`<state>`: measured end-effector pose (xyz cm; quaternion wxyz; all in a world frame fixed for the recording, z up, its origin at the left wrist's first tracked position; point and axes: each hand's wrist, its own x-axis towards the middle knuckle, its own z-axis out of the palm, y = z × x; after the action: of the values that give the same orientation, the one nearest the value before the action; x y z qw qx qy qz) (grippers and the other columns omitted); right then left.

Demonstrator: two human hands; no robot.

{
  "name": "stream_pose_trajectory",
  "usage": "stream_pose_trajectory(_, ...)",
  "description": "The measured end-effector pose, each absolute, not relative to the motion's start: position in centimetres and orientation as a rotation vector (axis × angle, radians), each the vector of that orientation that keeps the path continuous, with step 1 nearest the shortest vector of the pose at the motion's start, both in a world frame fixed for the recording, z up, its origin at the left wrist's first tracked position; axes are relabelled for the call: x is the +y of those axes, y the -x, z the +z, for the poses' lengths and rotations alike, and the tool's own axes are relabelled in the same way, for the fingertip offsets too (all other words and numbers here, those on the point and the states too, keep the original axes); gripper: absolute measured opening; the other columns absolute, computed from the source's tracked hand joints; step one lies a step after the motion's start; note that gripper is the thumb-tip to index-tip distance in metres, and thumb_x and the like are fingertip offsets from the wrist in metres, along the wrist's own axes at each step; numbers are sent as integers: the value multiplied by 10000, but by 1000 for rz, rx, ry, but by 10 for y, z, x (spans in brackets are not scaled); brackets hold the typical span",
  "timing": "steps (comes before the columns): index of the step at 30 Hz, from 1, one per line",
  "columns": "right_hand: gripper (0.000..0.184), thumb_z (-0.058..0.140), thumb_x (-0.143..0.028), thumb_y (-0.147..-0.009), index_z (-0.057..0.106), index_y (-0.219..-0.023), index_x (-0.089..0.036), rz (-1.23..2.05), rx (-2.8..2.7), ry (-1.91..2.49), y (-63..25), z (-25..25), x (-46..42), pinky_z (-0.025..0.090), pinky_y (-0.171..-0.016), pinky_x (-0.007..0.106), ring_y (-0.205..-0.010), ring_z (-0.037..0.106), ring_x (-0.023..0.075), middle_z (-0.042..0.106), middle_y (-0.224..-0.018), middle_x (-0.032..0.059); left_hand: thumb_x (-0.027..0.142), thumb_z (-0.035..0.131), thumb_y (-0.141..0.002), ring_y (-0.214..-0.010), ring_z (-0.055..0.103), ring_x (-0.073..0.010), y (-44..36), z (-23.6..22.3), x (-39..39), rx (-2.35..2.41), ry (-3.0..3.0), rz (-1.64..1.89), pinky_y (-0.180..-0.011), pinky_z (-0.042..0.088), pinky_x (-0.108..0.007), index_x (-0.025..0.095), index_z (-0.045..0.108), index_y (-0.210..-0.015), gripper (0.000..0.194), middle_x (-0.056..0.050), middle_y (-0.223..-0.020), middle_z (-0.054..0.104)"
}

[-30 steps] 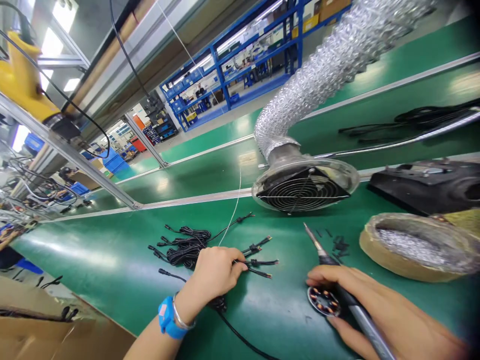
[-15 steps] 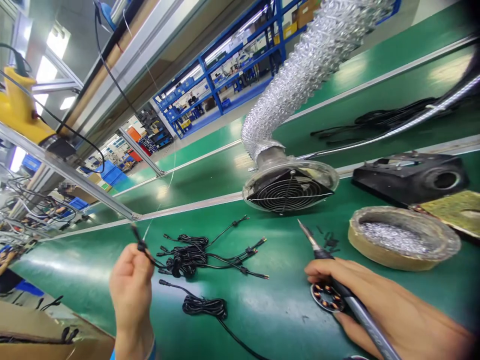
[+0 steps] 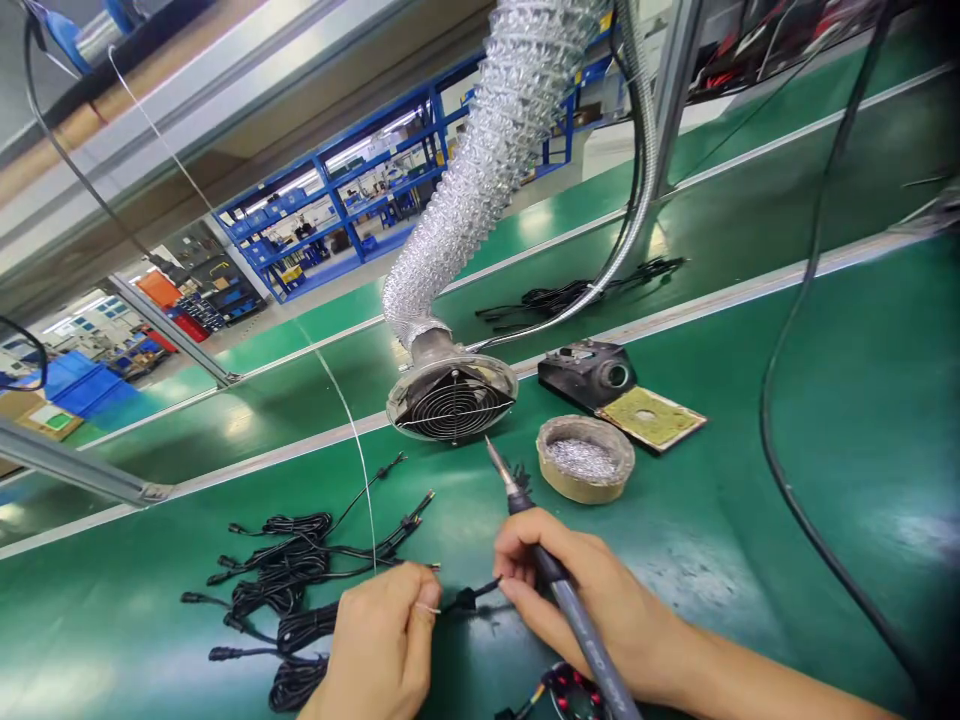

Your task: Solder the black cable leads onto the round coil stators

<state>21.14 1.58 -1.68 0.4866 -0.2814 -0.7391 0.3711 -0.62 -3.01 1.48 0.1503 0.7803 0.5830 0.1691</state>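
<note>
My left hand (image 3: 382, 630) is closed in a pinch at the lower middle, at one end of a short visible stretch of black cable (image 3: 466, 599). A thin pale strand, which looks like solder wire (image 3: 358, 450), runs down behind this hand; a pale tip shows at its fingertips. My right hand (image 3: 592, 610) is wrapped round a soldering iron (image 3: 555, 575), its tip pointing up and away. The right thumb and forefinger also pinch the cable's other end. Below this hand, a ring-shaped part with red coils (image 3: 574, 692) and coloured wires is cut off by the frame's bottom edge.
Bundled black cables (image 3: 281, 560) lie left on the green bench. A fume extractor hood (image 3: 454, 400) on a silver duct stands behind the iron's tip. Right of it are a round tub (image 3: 585, 485) of silvery shavings, a black iron stand (image 3: 581, 370) and a yellow sponge (image 3: 652, 415).
My view has turned right. My left hand has come across to my right hand, and the cable now spans between them. The coil ring has gone from my right fingers to below the hand.
</note>
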Motion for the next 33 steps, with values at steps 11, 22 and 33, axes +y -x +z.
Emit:
stream_pose_trajectory(11, 198, 528, -76, -857, 524, -978, -232, 703, -1795, 550, -210, -23, 15, 539, -621, 226, -663, 642, 129, 666, -800, 5, 755, 558, -755, -337, 331, -60, -21, -4, 7, 924, -1040, 357, -367, 222, -203, 159, 527, -697, 599, 25, -504, 510)
stream_pose_trajectory(22, 164, 521, -137, -858, 465, -971, -240, 939, -1724, 818, -204, -25, 13, 527, -565, 189, -602, 612, 100, 624, -733, -35, 587, 405, -966, -595, 385, -110, -27, -14, -9, 1258, -1406, 662, -616, 317, -242, 175, 508, -817, 450, 56, -611, 444)
stream_pose_trajectory(33, 222, 524, -167, -893, 418, -1070, -250, 1112, -1621, 874, -202, -34, 13, 535, -602, 211, -619, 637, 111, 646, -727, -44, 559, 390, -985, -590, 354, -110, -28, -23, -11, 1257, -1286, 786, -615, 300, -245, 201, 431, -838, 389, 74, -605, 389)
